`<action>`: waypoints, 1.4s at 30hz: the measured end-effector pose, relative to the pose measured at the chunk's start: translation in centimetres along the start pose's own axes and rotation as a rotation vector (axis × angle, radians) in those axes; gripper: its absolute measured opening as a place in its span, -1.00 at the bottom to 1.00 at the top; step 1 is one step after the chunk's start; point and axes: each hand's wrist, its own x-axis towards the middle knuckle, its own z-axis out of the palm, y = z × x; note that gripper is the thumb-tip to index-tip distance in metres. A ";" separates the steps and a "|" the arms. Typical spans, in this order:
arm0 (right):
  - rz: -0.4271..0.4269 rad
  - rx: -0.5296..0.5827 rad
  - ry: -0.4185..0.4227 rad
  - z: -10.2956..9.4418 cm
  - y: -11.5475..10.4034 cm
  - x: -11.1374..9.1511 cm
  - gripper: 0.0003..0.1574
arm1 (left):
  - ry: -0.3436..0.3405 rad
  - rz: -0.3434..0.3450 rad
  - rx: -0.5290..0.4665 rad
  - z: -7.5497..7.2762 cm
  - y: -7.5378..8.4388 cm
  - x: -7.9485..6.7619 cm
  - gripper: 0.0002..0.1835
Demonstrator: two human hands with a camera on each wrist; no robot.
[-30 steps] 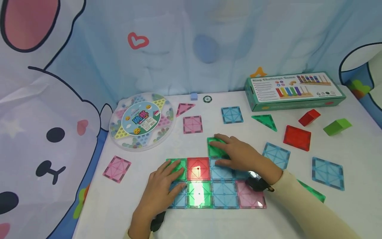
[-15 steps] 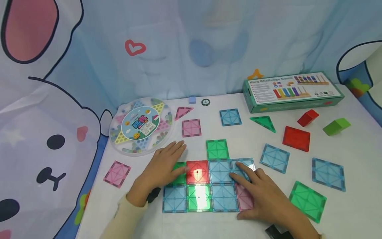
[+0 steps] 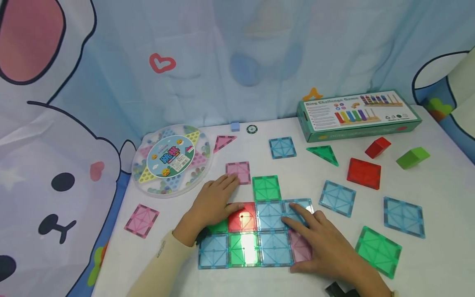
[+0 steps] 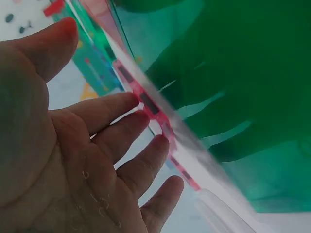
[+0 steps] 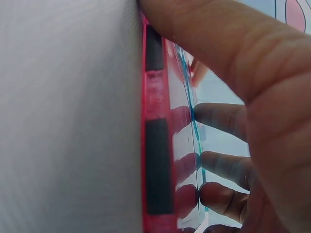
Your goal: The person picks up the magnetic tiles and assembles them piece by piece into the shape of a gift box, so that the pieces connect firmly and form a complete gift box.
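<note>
Clear coloured magnetic tiles lie flat in two rows, with a red tile (image 3: 238,223), a blue tile (image 3: 275,247) and a green tile (image 3: 237,249) among them. Above the upper row sits another green tile (image 3: 266,187). My left hand (image 3: 211,202) reaches over the upper left end, its extended fingertips on the near edge of a pink square tile (image 3: 241,169); the left wrist view shows fingertips (image 4: 146,116) at that pink edge. At the row's right end, my right hand (image 3: 328,247) rests spread fingers on a blue tile (image 3: 295,208), its thumb by a pink tile (image 3: 299,246).
Loose blue tiles (image 3: 337,198), a red tile (image 3: 364,173) and a large green tile (image 3: 378,251) lie to the right, near red and green blocks (image 3: 413,158). A round marble-game case (image 3: 170,161) stands back left, a ring-game box (image 3: 358,115) back right.
My left hand has moved up from the green tile to the pink square tile, which has slid towards the rows. My right hand has gone from the upper green tile to the right end.
</note>
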 end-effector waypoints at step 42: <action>0.318 -0.087 0.181 -4.4 8.9 0.7 0.15 | 0.095 -0.103 -0.201 1.9 -0.3 -9.7 0.03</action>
